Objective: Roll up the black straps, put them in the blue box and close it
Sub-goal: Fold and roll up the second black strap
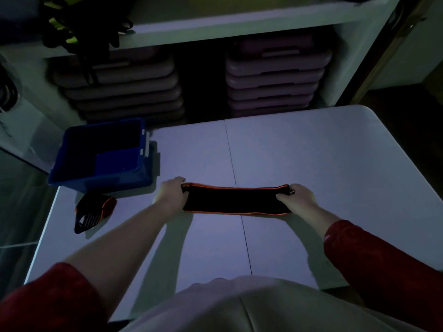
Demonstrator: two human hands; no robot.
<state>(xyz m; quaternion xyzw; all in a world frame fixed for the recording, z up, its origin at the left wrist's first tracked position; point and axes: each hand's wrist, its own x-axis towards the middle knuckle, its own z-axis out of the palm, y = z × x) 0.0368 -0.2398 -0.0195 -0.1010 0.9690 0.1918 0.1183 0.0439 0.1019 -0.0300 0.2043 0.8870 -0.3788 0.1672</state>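
A black strap (pixel 233 199) with orange edging lies stretched flat across the middle of the white table (pixel 311 152). My left hand (pixel 171 192) grips its left end and my right hand (pixel 298 196) grips its right end. A second black strap (pixel 93 212), bunched up with orange trim and white stripes, lies near the table's left edge. Behind it stands the open blue box (pixel 72 168) at the table's far left corner; its inside is dark and looks empty.
A white shelf unit (pixel 239 25) stands behind the table, with two stacks of pinkish flat cases (pixel 275 77) under its lower board. Dark gear with yellow-green parts (pixel 67 25) hangs at the upper left. The scene is dim.
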